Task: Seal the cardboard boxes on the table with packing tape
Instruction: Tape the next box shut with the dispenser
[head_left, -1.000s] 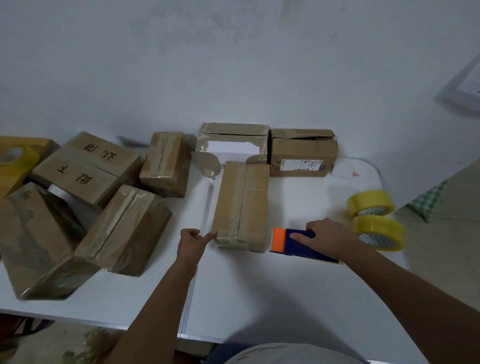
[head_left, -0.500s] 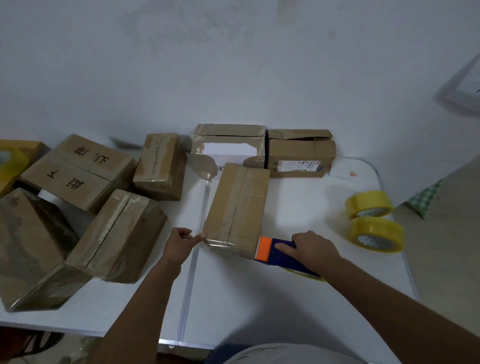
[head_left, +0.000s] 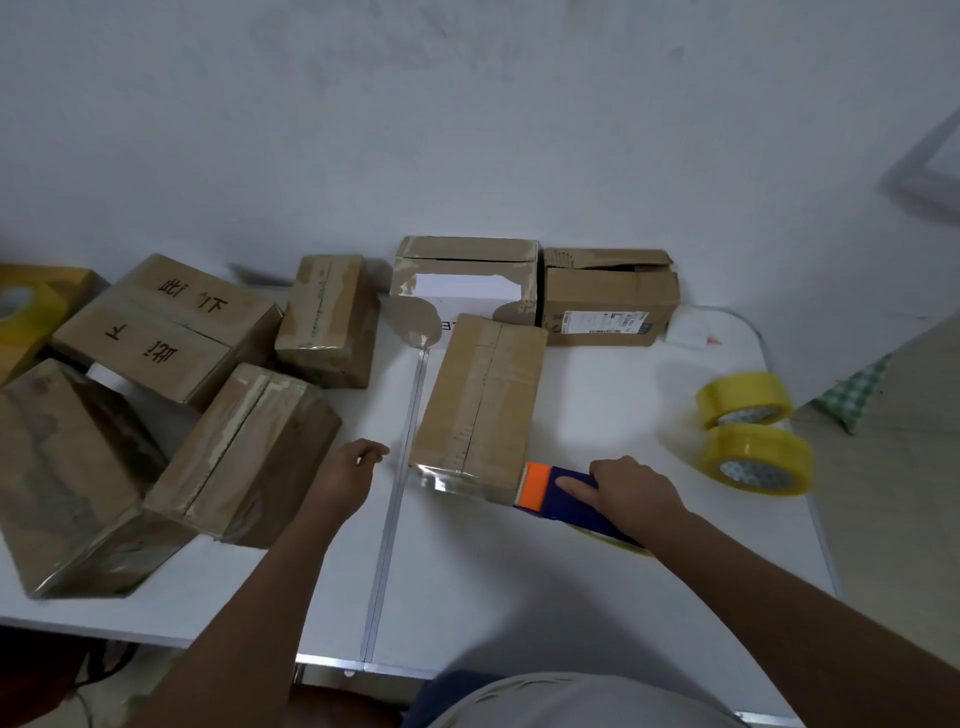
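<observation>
White table (head_left: 597, 597), right hand (head_left: 631, 491) gripping tape dispenser (head_left: 566, 493) at box (head_left: 480, 405) edge, left hand (head_left: 345, 470) loose

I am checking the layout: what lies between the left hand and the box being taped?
In the head view, only bare white table and its metal seam strip lie between the left hand and the box.

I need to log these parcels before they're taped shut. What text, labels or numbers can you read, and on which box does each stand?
Large box at left: handwritten Chinese characters, upside down to the camera; "下" reads, the rest I cannot read surely.
White label on the rear right box: printed lines, too small to read.
Table, behind the middle box: one dark letter, partly hidden, unreadable.
</observation>
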